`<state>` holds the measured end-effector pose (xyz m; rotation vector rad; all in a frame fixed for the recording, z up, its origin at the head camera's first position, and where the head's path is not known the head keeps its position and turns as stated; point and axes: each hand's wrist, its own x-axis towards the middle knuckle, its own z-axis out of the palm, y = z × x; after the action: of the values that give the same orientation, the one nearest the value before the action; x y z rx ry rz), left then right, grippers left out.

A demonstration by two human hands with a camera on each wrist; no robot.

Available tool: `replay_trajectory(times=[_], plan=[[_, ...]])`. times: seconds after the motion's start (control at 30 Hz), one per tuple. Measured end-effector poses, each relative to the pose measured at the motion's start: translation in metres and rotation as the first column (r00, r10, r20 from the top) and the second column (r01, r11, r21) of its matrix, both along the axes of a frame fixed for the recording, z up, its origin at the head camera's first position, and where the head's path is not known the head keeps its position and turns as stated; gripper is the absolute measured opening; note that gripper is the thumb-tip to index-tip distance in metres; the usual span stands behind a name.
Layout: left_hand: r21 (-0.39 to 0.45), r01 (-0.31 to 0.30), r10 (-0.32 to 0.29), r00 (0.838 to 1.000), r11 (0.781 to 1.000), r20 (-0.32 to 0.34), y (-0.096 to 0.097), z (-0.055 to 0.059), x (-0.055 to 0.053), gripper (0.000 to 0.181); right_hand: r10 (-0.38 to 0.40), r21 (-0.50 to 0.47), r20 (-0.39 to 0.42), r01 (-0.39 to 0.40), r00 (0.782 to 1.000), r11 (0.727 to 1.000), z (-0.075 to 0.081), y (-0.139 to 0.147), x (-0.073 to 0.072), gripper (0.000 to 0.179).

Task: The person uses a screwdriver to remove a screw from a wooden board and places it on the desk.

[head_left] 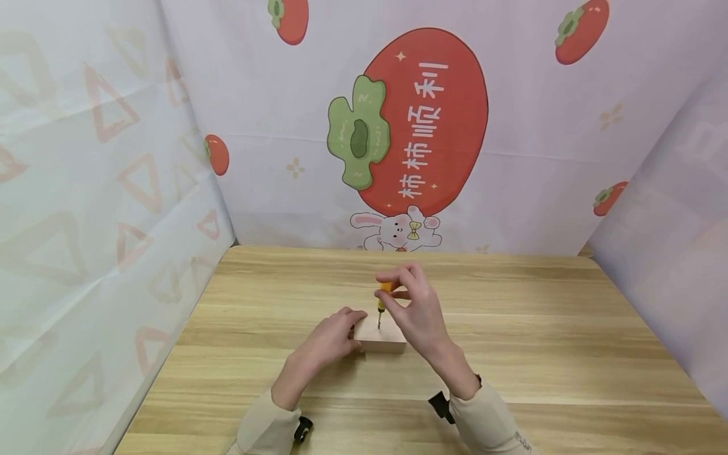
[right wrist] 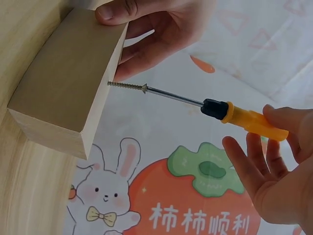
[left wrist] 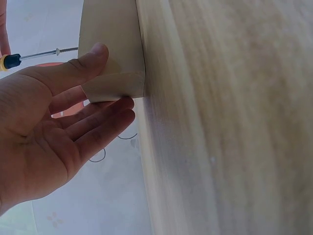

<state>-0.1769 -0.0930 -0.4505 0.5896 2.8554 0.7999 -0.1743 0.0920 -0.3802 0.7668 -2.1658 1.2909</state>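
Observation:
A pale wooden block (head_left: 382, 347) lies on the table (head_left: 546, 347). Its left end is held by my left hand (head_left: 330, 338), with the thumb on the near side and the other fingers around the end and far side. A long screw (right wrist: 126, 86) stands upright in the block's upper face, most of its thread showing above the wood. Against the screw's head sits the tip of a screwdriver (right wrist: 242, 119) with a yellow handle and black collar. My right hand (head_left: 419, 309) pinches that handle near its top between thumb and fingers.
Behind the table hangs a white cloth (head_left: 529, 158) printed with persimmons and a rabbit. Another patterned cloth (head_left: 85, 221) borders the left side, and a pale one (head_left: 677, 253) borders the right. A black strap piece (head_left: 441, 406) sits by the right sleeve.

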Motion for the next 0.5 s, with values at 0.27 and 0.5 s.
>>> replay_trajectory(times=[0.27,0.5], plan=[[0.002,-0.007,0.007,1.000,1.000,-0.006,-0.0011,-0.0013,-0.0004,0.056,-0.002,0.022,-0.020,0.002,1.000,1.000,0.0015,-0.0005,0.0021,0.032],[0.012,-0.002,0.003,1.000,1.000,-0.006,-0.0017,-0.0008,-0.0001,0.056,-0.021,0.060,-0.043,0.024,0.999,0.998,-0.0013,-0.0017,0.0020,0.036]])
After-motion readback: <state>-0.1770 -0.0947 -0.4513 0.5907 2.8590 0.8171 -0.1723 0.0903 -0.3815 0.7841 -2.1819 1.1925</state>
